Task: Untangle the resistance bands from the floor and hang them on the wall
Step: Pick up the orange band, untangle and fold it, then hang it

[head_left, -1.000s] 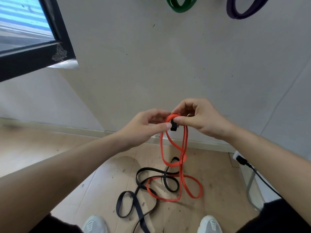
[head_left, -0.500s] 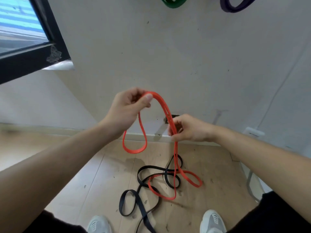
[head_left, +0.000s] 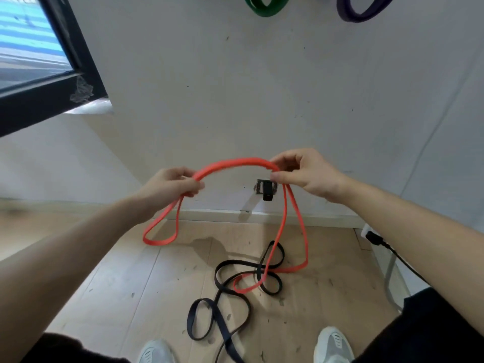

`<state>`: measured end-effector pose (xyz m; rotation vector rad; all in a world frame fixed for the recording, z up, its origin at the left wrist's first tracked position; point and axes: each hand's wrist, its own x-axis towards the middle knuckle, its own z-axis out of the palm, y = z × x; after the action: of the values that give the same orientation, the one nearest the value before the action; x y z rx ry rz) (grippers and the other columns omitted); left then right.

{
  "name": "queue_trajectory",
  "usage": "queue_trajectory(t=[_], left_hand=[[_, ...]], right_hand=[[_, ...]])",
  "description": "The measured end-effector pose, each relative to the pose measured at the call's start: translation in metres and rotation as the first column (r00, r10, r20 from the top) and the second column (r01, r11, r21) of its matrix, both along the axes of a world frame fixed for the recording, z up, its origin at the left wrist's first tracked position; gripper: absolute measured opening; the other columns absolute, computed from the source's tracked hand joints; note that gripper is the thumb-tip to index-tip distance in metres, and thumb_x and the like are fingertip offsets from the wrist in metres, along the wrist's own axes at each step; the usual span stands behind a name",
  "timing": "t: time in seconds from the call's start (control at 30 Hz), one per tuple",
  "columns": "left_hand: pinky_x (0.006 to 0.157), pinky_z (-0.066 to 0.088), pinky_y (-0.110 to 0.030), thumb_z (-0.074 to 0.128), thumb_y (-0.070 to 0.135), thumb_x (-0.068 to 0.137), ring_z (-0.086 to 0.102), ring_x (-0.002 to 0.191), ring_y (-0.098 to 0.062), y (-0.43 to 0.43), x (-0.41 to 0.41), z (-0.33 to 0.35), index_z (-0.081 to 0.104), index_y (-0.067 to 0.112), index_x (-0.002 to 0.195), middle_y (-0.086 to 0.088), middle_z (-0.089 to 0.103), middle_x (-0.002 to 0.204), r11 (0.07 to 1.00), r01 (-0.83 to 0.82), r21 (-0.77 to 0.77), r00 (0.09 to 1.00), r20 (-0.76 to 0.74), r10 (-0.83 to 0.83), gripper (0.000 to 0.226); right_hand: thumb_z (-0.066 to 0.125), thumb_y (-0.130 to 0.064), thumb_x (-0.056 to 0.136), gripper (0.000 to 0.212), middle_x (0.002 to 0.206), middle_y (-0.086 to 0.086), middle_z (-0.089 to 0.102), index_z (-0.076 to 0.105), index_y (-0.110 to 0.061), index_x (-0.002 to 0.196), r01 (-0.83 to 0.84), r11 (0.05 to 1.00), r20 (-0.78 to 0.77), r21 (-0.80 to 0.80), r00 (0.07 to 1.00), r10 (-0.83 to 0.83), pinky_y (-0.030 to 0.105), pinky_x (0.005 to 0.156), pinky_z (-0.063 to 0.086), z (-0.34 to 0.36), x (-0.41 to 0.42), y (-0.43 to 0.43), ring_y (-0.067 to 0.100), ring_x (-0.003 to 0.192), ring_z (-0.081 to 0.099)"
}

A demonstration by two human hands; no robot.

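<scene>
An orange resistance band (head_left: 235,163) arches between my two hands at waist height. My left hand (head_left: 170,186) grips its left part, and a short loop hangs below that hand. My right hand (head_left: 303,171) pinches its right part; two strands drop from there to the floor. The lower orange loop lies threaded through a black band (head_left: 222,286) that sprawls on the wooden floor between my shoes. On the wall above hang a green band (head_left: 267,6) and a purple band (head_left: 364,9), both cut off by the top edge.
A small metal bracket with a black clip (head_left: 265,189) sits low on the wall between my hands. A black window frame (head_left: 52,95) juts out at upper left. At right a white socket with a black plug and cable (head_left: 374,239) stands near a metal leg.
My hands have spread apart: the left dropped slightly, the right rose and moved right. The orange band now forms a wide arch, and its floor loop has been drawn further right.
</scene>
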<state>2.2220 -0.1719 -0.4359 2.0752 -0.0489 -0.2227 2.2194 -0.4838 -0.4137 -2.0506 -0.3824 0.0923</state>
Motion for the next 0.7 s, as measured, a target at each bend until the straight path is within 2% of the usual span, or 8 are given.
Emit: queue_trajectory(t=[0.07, 0.17, 0.23, 0.27, 0.33, 0.43, 0.6, 0.7], left_hand=[[0.088, 0.051, -0.034, 0.083, 0.028, 0.074, 0.070, 0.086, -0.019, -0.006, -0.005, 0.000, 0.072, 0.022, 0.106, -0.006, 0.072, 0.085, 0.991, 0.100, 0.085, 0.994, -0.055, -0.096, 0.035], [0.093, 0.050, -0.034, 0.078, 0.028, 0.067, 0.069, 0.089, -0.012, -0.023, -0.013, 0.007, 0.077, 0.023, 0.097, 0.005, 0.072, 0.084, 0.969, 0.245, 0.017, 0.967, -0.078, -0.243, 0.031], [0.100, 0.048, -0.039, 0.077, 0.034, 0.062, 0.068, 0.101, -0.022, -0.036, -0.014, 0.012, 0.078, 0.024, 0.087, 0.004, 0.074, 0.091, 0.951, 0.307, -0.038, 0.950, -0.046, -0.308, 0.026], [0.103, 0.045, -0.043, 0.075, 0.037, 0.060, 0.067, 0.105, -0.028, -0.043, -0.015, 0.013, 0.078, 0.025, 0.084, 0.001, 0.073, 0.093, 0.944, 0.320, -0.079, 0.946, -0.030, -0.323, 0.026], [0.104, 0.044, -0.045, 0.076, 0.032, 0.062, 0.068, 0.103, -0.030, -0.054, -0.014, 0.015, 0.077, 0.025, 0.086, -0.004, 0.072, 0.091, 0.936, 0.303, -0.181, 0.952, 0.004, -0.307, 0.025], [0.088, 0.054, -0.031, 0.081, 0.022, 0.073, 0.069, 0.085, -0.018, -0.067, -0.014, 0.019, 0.072, 0.012, 0.098, -0.007, 0.069, 0.083, 0.927, 0.224, -0.301, 0.975, 0.060, -0.216, 0.028], [0.082, 0.058, -0.029, 0.079, 0.017, 0.086, 0.068, 0.077, -0.012, -0.076, -0.018, 0.021, 0.072, 0.007, 0.100, -0.002, 0.073, 0.080, 0.961, 0.198, -0.195, 0.968, 0.196, -0.160, 0.019], [0.077, 0.056, -0.028, 0.078, 0.016, 0.088, 0.066, 0.073, -0.011, -0.078, -0.020, 0.022, 0.072, 0.006, 0.098, -0.004, 0.072, 0.079, 0.965, 0.196, -0.176, 0.956, 0.253, -0.148, 0.015]], right_hand=[[0.073, -0.007, 0.089, 0.018, 0.088, 0.003, 0.074, 0.075, -0.016, 0.105, -0.007, 1.000, 0.059, 0.006, 0.998, 0.007, 0.019, 0.069, 0.055, 0.012, -0.004, 0.006, 0.007, 0.076, 0.068], [0.073, -0.010, 0.090, 0.017, 0.087, 0.001, 0.074, 0.075, -0.018, 0.105, -0.020, 1.000, 0.123, 0.010, 0.992, 0.019, 0.020, 0.071, 0.055, 0.022, -0.008, 0.019, 0.011, 0.077, 0.069], [0.074, -0.009, 0.089, 0.016, 0.091, 0.010, 0.074, 0.074, -0.013, 0.104, -0.020, 1.000, 0.152, 0.007, 0.988, 0.019, 0.030, 0.070, 0.059, 0.025, -0.009, 0.027, 0.022, 0.078, 0.070], [0.076, -0.008, 0.087, 0.016, 0.090, 0.010, 0.074, 0.073, -0.012, 0.103, -0.024, 1.000, 0.168, -0.006, 0.985, 0.025, 0.031, 0.072, 0.060, 0.025, -0.008, 0.030, 0.021, 0.078, 0.070], [0.078, -0.009, 0.085, 0.018, 0.087, 0.005, 0.075, 0.072, -0.012, 0.101, -0.049, 0.997, 0.194, -0.052, 0.979, 0.058, 0.028, 0.073, 0.058, 0.025, -0.008, 0.035, 0.011, 0.075, 0.070], [0.079, -0.011, 0.084, 0.021, 0.085, 0.003, 0.075, 0.069, -0.011, 0.103, -0.083, 0.990, 0.184, -0.114, 0.977, 0.104, 0.028, 0.073, 0.060, 0.024, -0.008, 0.039, 0.014, 0.078, 0.072], [0.076, -0.008, 0.085, 0.025, 0.087, 0.007, 0.075, 0.065, -0.011, 0.107, -0.119, 0.983, 0.117, -0.142, 0.984, 0.136, 0.035, 0.075, 0.062, 0.018, -0.005, 0.035, 0.021, 0.080, 0.073], [0.073, -0.002, 0.083, 0.015, 0.086, 0.008, 0.073, 0.067, -0.008, 0.095, -0.180, 0.957, 0.025, -0.226, 0.981, 0.190, 0.040, 0.077, 0.060, 0.003, 0.001, 0.030, 0.023, 0.078, 0.071]])
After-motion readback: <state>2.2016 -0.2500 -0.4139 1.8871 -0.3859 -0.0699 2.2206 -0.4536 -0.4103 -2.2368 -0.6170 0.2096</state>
